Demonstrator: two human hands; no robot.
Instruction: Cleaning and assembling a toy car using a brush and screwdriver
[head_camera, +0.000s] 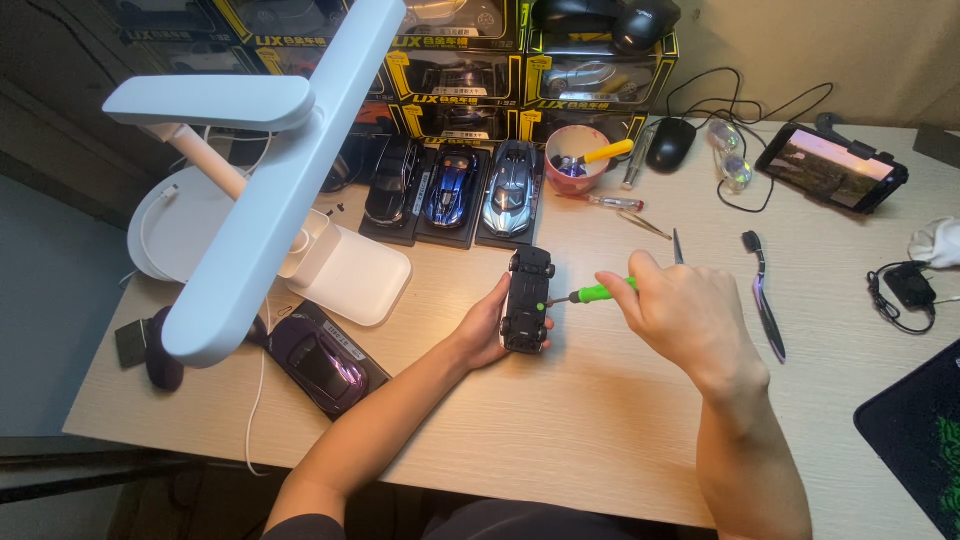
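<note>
A single view, from a camera on the person's head, looks steeply down and forward over the tabletop (600, 440) from close above. Both forearms enter from the bottom edge. The far wall and stacked boxes (470, 60) fill the top edge; a white lamp (260, 180) looms nearest, at left.

Here's the black toy car (527, 300), flipped belly-up so its dark underside and wheels face the camera, nose pointing away toward the back of the desk. It sits near the middle of the pale wooden top, gripped along its left flank. Against its right side comes the small screwdriver (592, 294), bright green handle, thin dark shaft, lying almost level, its tip touching the car's underside by a green spot.
</note>
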